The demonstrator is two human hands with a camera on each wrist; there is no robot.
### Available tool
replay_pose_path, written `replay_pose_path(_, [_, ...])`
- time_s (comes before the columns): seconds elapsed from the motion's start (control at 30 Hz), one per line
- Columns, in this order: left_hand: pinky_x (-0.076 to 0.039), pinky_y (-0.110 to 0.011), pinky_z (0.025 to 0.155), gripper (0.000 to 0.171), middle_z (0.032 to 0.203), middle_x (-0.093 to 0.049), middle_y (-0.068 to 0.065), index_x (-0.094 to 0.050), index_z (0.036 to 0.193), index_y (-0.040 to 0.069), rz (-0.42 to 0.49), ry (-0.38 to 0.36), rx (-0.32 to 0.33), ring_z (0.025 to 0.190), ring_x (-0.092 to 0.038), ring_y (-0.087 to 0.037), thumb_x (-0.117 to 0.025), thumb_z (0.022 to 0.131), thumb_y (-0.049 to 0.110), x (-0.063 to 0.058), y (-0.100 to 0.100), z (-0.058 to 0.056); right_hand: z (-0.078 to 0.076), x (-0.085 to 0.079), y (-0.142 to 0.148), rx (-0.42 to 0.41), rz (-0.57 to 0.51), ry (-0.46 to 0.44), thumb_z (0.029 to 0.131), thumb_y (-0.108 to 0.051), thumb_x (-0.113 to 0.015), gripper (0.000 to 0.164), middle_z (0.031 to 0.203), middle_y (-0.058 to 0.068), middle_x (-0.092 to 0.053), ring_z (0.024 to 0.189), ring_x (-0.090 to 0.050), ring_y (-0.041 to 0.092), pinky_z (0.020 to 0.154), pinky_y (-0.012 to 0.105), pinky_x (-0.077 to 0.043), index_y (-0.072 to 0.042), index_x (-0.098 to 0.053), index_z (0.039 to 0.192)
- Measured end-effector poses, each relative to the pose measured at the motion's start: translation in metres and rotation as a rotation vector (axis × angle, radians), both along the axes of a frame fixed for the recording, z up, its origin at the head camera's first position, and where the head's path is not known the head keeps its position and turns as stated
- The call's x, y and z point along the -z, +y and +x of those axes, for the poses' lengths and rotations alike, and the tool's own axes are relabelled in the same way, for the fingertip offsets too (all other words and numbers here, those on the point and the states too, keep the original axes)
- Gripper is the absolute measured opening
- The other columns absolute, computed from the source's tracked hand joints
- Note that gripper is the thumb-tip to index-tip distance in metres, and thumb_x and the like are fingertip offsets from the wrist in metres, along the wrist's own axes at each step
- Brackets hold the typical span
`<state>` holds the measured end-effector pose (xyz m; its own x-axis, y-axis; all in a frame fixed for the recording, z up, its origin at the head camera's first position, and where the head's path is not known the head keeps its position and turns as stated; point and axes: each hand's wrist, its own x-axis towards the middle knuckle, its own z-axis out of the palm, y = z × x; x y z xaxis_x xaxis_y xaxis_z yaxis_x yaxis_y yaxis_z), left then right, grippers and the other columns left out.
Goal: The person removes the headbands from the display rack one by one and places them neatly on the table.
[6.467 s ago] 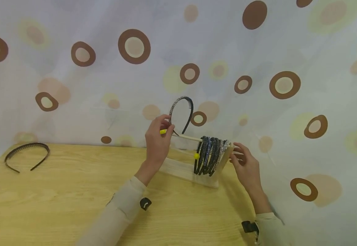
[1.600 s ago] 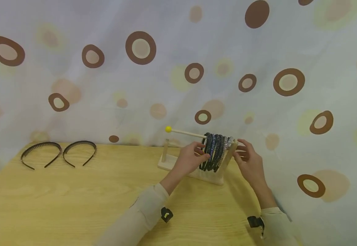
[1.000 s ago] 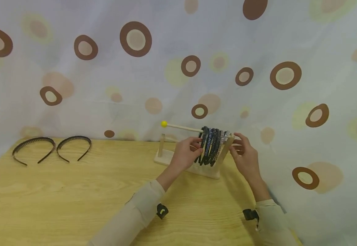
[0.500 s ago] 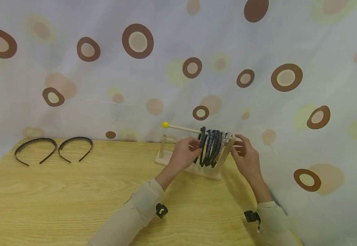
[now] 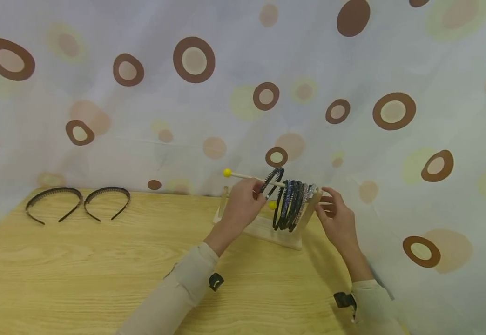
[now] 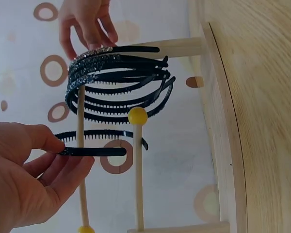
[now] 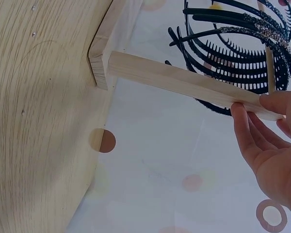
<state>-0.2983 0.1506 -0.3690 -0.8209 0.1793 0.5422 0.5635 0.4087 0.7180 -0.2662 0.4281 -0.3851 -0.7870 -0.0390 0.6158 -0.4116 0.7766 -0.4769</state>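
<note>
My left hand pinches one dark toothed headband between thumb and fingers. That headband still loops around the upper rod of a wooden stand, left of a tight cluster of headbands, some glittery. The cluster hangs at the rod's right end, by the upright. My right hand grips the top of this upright, thumb on one side and fingers on the other. A yellow ball caps the rod's free left end.
Two dark headbands, one at far left and one beside it, lie on the wooden table. The stand's lower rod also ends in a yellow ball. A spotted cloth hangs behind the table.
Earlier my left hand held a glittery headband off the rod; a second headband now lies on the table. Since then it has drawn another leftward from the cluster. My right hand stays put.
</note>
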Motion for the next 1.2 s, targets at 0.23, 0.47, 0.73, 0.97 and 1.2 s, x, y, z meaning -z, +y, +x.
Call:
replay_pose_path(0.23, [-0.055, -0.030, 0.074, 0.019, 0.095, -0.068, -0.008, -0.072, 0.108, -0.001, 0.017, 0.049, -0.043, 0.083, -0.066, -0.019, -0.065, 0.090, -0.003, 0.002, -0.011, -0.013, 0.003, -0.001, 0.003, 0.008, -0.001, 0.006, 0.099, -0.004, -0.068, 0.057, 0.124, 0.020, -0.066, 0.100, -0.070, 0.034, 0.079, 0.043, -0.058, -0.011, -0.046, 0.151])
replay_pose_path(0.47, [-0.057, -0.027, 0.075, 0.021, 0.098, -0.071, -0.012, -0.071, 0.109, -0.004, 0.148, 0.067, -0.057, 0.084, -0.070, -0.022, -0.065, 0.090, -0.008, 0.009, -0.017, -0.021, 0.003, -0.001, 0.003, -0.007, 0.006, 0.007, 0.098, -0.004, -0.068, 0.057, 0.123, 0.020, -0.066, 0.100, -0.070, 0.033, 0.080, 0.038, -0.057, -0.012, -0.047, 0.151])
replay_pose_path(0.73, [-0.058, -0.024, 0.066, 0.020, 0.096, -0.066, -0.014, -0.071, 0.106, -0.005, 0.290, 0.212, -0.139, 0.080, -0.070, -0.024, -0.064, 0.088, -0.010, 0.019, -0.021, -0.029, 0.003, 0.000, 0.001, -0.030, -0.021, 0.005, 0.097, -0.009, -0.071, 0.058, 0.123, 0.018, -0.067, 0.101, -0.070, 0.033, 0.082, 0.041, -0.057, -0.012, -0.047, 0.150])
replay_pose_path(0.97, [-0.059, -0.026, 0.067, 0.018, 0.099, -0.064, -0.013, -0.071, 0.107, -0.004, 0.403, 0.251, -0.200, 0.083, -0.070, -0.026, -0.065, 0.090, -0.007, 0.016, -0.028, -0.030, 0.002, -0.002, -0.002, -0.044, -0.036, -0.024, 0.099, -0.012, -0.070, 0.056, 0.123, 0.018, -0.067, 0.103, -0.069, 0.035, 0.083, 0.045, -0.057, -0.012, -0.047, 0.150])
replay_pose_path(1.2, [-0.059, -0.030, 0.069, 0.019, 0.098, -0.066, -0.012, -0.072, 0.108, -0.005, 0.424, 0.234, -0.218, 0.082, -0.070, -0.025, -0.067, 0.089, -0.005, 0.006, -0.036, -0.030, 0.000, -0.003, -0.002, -0.024, -0.013, -0.021, 0.099, -0.012, -0.070, 0.056, 0.120, 0.018, -0.068, 0.100, -0.070, 0.034, 0.081, 0.044, -0.058, -0.012, -0.047, 0.150])
